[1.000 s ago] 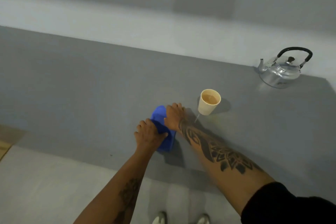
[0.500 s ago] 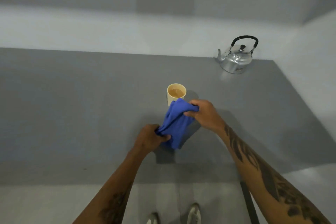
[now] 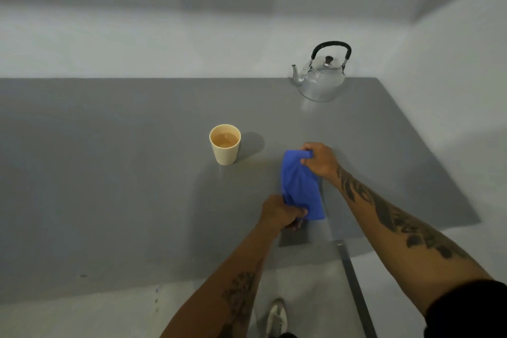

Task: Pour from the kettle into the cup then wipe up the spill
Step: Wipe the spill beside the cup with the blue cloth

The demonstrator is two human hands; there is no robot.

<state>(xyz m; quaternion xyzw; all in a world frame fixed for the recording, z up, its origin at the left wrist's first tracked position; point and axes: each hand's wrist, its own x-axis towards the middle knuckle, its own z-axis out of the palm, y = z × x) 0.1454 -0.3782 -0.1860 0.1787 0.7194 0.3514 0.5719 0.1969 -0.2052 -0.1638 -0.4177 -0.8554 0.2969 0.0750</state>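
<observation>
A blue cloth (image 3: 300, 186) is stretched between my two hands just above the grey table (image 3: 109, 173), to the right of the cup. My left hand (image 3: 282, 212) grips its near end and my right hand (image 3: 319, 159) pinches its far end. The cream paper cup (image 3: 225, 144) stands upright, filled with a light brown drink. A thin wet streak (image 3: 220, 170) shows on the table just below the cup's base. The silver kettle (image 3: 321, 77) with a black handle rests at the far right corner, spout pointing left.
White walls (image 3: 452, 90) border the table at the back and on the right. The table's near edge runs across the lower part of the view, with pale floor and my shoes (image 3: 277, 317) below it.
The cloth was pressed flat on the table left of the cup, then lifted in front of it. Both hands now hold it to the cup's right. The view shifted left to right.
</observation>
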